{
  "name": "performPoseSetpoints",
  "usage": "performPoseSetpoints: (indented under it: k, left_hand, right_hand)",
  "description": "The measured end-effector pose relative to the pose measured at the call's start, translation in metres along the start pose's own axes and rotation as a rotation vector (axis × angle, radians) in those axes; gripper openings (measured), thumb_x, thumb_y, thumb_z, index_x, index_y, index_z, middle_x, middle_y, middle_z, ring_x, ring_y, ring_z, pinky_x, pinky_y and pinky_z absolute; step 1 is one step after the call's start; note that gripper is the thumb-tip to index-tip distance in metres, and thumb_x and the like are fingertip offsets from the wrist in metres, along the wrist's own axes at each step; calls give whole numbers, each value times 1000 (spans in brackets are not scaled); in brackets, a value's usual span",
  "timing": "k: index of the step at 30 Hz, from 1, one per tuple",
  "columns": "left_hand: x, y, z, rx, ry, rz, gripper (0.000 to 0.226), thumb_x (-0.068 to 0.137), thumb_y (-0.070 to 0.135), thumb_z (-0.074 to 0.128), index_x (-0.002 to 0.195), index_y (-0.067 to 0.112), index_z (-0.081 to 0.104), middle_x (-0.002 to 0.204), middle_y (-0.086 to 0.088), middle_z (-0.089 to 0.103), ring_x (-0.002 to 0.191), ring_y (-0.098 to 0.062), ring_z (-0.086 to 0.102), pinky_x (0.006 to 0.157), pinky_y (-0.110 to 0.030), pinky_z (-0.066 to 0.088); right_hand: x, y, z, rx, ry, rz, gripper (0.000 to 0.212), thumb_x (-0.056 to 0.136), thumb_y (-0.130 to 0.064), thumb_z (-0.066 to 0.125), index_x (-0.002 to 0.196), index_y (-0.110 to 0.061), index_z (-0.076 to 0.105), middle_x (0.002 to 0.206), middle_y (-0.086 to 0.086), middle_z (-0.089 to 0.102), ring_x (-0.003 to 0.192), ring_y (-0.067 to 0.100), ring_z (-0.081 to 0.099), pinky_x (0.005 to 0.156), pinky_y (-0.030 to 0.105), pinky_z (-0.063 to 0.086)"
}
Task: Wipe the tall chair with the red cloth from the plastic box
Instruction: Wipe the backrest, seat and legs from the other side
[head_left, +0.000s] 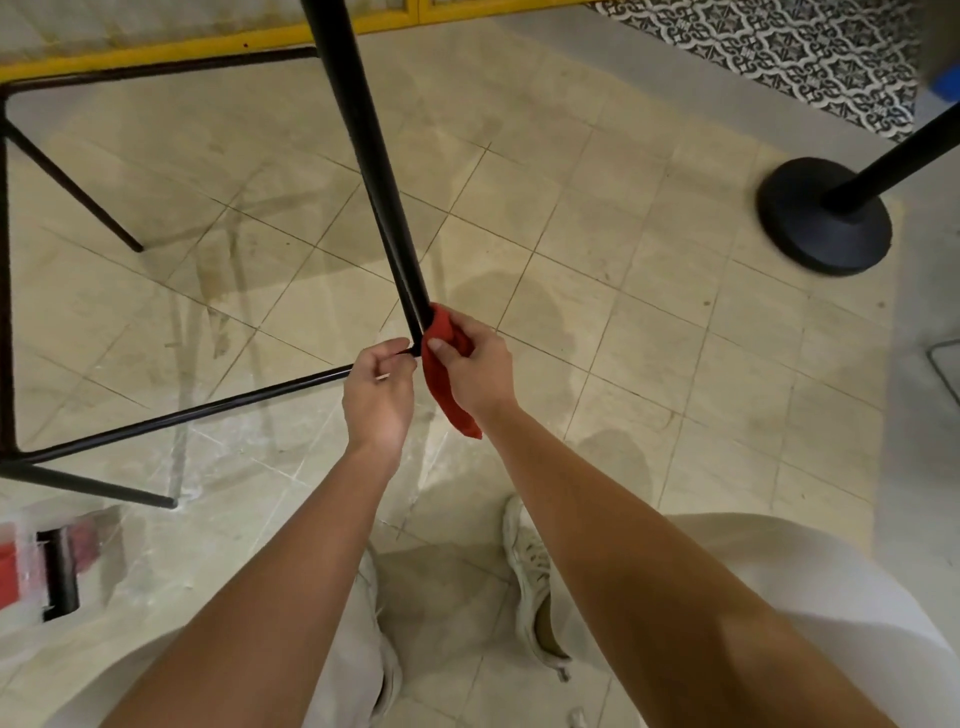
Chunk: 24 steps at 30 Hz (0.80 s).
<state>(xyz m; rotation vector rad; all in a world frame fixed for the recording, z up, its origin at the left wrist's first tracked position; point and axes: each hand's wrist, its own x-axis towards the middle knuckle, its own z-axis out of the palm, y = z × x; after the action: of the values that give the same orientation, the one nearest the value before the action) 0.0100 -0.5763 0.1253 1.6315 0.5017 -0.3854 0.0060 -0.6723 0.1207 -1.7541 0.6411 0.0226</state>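
Note:
The tall chair's black metal frame (363, 130) stands over the tiled floor, one leg slanting down to a corner joint with the footrest bar. My right hand (475, 364) grips the red cloth (447, 379) and holds it wrapped against the lower end of that leg. The cloth's loose end hangs below my wrist. My left hand (379, 389) holds the footrest bar right beside the joint, fingers curled round it. The chair's seat is out of view. The clear plastic box (31, 566), with red contents, sits blurred at the lower left edge.
A black post on a round base (826, 218) stands at the right. A yellow rail (208, 47) runs along the top. Patterned tiles (779, 47) lie at the upper right. My white shoes (530, 571) are on the beige floor below my arms.

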Motion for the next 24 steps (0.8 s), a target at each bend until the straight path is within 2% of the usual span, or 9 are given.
performPoseSetpoints:
  k: [5, 8, 13, 16, 19, 21, 24]
  left_hand:
    - [0, -13, 7, 18, 35, -53, 17, 90, 19, 54, 89, 33, 63, 109, 0, 67, 105, -19, 61, 99, -41, 47]
    - [5, -14, 10, 35, 50, -63, 18, 90, 20, 53, 88, 34, 64, 108, 2, 67, 105, -17, 61, 99, -40, 47]
    - [11, -20, 16, 28, 49, -51, 15, 91, 14, 53, 90, 22, 65, 85, 5, 65, 82, -12, 61, 94, -38, 51]
    - [12, -27, 17, 50, 45, -61, 12, 89, 15, 56, 83, 22, 64, 87, 4, 67, 86, -12, 63, 94, -38, 51]
    - [15, -36, 14, 91, 67, -88, 11, 88, 21, 58, 78, 23, 62, 89, 3, 68, 89, -17, 64, 95, -40, 50]
    - [19, -39, 12, 110, 71, -111, 10, 87, 24, 58, 78, 24, 61, 91, 2, 68, 93, -20, 64, 95, -41, 50]
    - [25, -42, 10, 115, 65, -125, 8, 88, 24, 57, 83, 24, 63, 97, 1, 68, 99, -21, 63, 97, -41, 48]
  right_hand:
    - [4, 18, -3, -17, -19, 100, 41, 91, -14, 58, 129, -27, 57, 115, 1, 63, 98, 14, 56, 91, 29, 48]
    - [5, 25, -1, -38, -41, 117, 41, 91, -18, 59, 130, -28, 56, 117, 3, 63, 102, 20, 60, 92, 34, 50]
    - [0, 36, -2, 106, -16, 51, 43, 87, -17, 65, 128, -26, 58, 114, 3, 61, 107, 19, 57, 98, 39, 47]
    - [0, 41, 5, 172, 25, 74, 43, 85, -19, 68, 127, -25, 59, 115, 1, 61, 110, 19, 56, 99, 40, 46]
    - [2, 38, 10, 208, 75, 99, 42, 84, -19, 69, 125, -23, 61, 110, -3, 60, 106, 14, 56, 99, 34, 47]
    - [4, 39, 13, 211, 103, 100, 41, 82, -18, 70, 123, -22, 62, 107, -5, 59, 102, 11, 56, 97, 30, 47]
    - [8, 45, 15, 174, 108, 110, 42, 83, -21, 70, 124, -23, 61, 109, -5, 59, 101, 11, 55, 96, 32, 48]
